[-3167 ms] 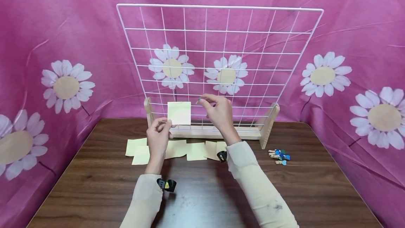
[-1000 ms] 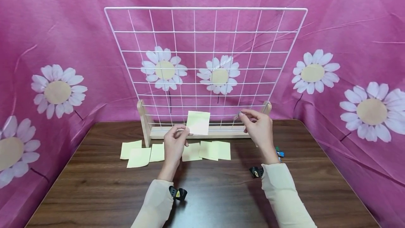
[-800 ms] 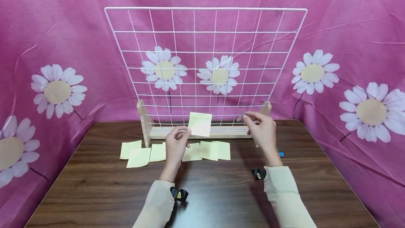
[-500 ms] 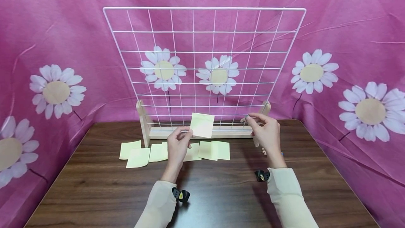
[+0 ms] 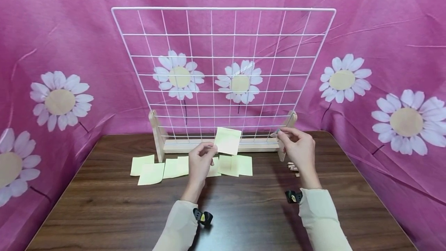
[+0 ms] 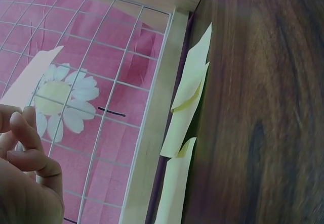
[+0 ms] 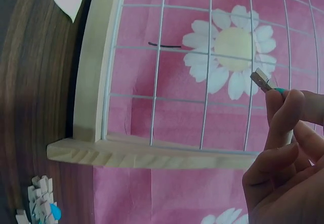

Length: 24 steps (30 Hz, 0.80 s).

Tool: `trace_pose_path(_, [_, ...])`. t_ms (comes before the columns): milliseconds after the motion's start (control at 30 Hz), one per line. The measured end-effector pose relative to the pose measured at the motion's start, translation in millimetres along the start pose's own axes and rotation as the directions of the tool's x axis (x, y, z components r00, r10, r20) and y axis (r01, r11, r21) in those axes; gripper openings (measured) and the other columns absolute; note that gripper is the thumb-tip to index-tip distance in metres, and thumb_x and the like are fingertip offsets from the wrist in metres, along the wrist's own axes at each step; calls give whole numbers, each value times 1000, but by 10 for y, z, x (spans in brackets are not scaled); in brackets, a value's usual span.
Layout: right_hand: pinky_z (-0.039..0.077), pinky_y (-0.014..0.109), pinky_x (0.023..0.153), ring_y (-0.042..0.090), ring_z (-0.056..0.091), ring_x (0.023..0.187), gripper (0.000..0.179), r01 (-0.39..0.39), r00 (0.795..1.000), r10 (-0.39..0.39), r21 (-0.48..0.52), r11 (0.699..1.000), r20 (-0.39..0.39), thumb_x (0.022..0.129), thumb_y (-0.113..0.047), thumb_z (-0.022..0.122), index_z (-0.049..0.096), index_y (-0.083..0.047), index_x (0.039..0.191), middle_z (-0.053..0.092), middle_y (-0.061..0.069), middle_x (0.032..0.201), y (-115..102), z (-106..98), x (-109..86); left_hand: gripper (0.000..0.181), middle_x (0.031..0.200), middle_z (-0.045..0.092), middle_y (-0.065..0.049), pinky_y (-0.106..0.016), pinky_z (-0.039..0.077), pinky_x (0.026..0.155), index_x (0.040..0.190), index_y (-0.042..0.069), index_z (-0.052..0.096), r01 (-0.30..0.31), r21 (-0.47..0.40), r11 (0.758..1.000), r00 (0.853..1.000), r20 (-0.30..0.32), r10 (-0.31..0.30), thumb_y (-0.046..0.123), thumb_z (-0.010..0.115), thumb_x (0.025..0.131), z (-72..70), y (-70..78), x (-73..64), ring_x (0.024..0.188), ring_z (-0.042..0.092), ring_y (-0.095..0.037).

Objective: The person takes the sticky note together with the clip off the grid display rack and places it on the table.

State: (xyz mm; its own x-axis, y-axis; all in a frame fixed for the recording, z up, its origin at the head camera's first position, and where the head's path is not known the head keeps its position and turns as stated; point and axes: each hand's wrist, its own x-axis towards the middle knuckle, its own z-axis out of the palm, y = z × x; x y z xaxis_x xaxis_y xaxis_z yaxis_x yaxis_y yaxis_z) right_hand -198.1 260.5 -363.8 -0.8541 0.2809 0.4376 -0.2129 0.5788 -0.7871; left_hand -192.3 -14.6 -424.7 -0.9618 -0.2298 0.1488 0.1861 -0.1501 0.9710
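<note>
My left hand (image 5: 201,161) pinches a pale yellow sticky note (image 5: 228,141) by its lower left corner, in front of the low part of a white wire grid (image 5: 223,55). The note overlaps the grid's lower rows in the head view. To the right, my right hand (image 5: 300,151) holds a small wooden clothespin (image 7: 260,80) between thumb and fingertips, its bare wooden end pointing outward. A bit of teal shows at the pinched end. In the left wrist view the note (image 6: 31,77) stands out from my fingertips, seen nearly edge-on.
The grid stands upright in a wooden base (image 5: 175,146) on a brown table (image 5: 244,208). Several sticky notes (image 5: 151,173) lie in a row before it, some overlapping. At the right is a small pile of clothespins (image 7: 41,199), partly hidden by my right arm in the head view.
Both hands have moved right and lower since the earliest frame, keeping the sticky note and the clothespin. The head view has shifted slightly, and the right arm now hides much of the clothespin pile.
</note>
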Motion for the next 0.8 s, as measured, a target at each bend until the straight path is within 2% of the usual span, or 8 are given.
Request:
trace_pose_path(200, [40,20,43,9,60,43,19,-40,999,39,-29,999,-21,92,-19,75,79,-5,105,73,13,75,69,-96,-23,14,76,68,-6,-18,42,48,98,-6,74,8,1,1000,1000,12,-8,3,75,88,52,-43,-34,50,48,-7])
trace_pose_path(333, [44,20,45,6,60,44,21,-81,996,81,-41,996,-22,93,-22,75,78,-6,106,75,10,80,116,-157,-36,13,76,67,-2,-18,41,47,97,-4,76,22,18,1000,999,28,-23,5,76,88,75,-88,-58,49,47,-7])
trace_pose_path(467, [44,20,45,6,61,44,22,-113,993,111,-59,992,-30,93,-23,75,78,-7,107,76,8,82,172,-216,-59,12,79,70,-3,-17,39,46,98,-1,77,52,49,997,997,50,-54,7,76,89,105,-125,-89,50,49,-7])
trace_pose_path(700, [44,19,47,10,65,47,26,-167,986,166,-60,984,-25,94,-29,74,78,-7,108,76,-5,81,262,-327,-113,13,80,74,-8,-17,37,45,99,1,78,108,75,991,990,86,-114,9,76,90,169,-163,-127,48,49,-8])
trace_pose_path(800, [44,19,48,11,66,49,28,-185,983,183,-78,980,-30,94,-32,73,78,-8,109,77,-2,83,288,-376,-122,14,80,74,-10,-17,40,47,101,0,78,119,79,990,986,106,-127,8,75,90,199,-176,-133,49,50,-7])
